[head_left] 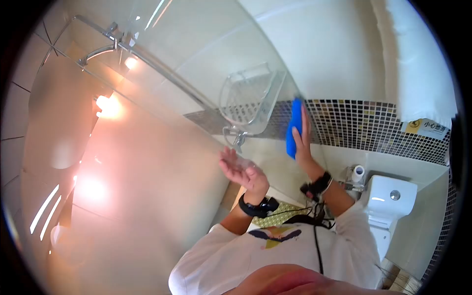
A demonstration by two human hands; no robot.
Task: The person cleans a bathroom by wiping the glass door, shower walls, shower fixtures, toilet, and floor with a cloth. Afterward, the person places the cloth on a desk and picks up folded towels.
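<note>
My right hand point(304, 141) grips a folded blue cloth point(294, 129), with the thumb on its near side and the fingers along its right side. The cloth is upright at the edge of the clear glass shower screen point(265, 54); whether it presses on the glass, I cannot tell. My left hand point(244, 170) is raised with its fingers apart and nothing in it. It is just below the chrome shower tap point(238, 135). Both wrists wear black bands, with a cable near them.
A wire shelf point(250, 96) is seen through the glass. On the right stand a white toilet point(391, 196) and a paper roll point(358, 172). A white towel point(423, 64) hangs above a caution sign point(427, 129). Metal bars point(167, 73) cross the upper left.
</note>
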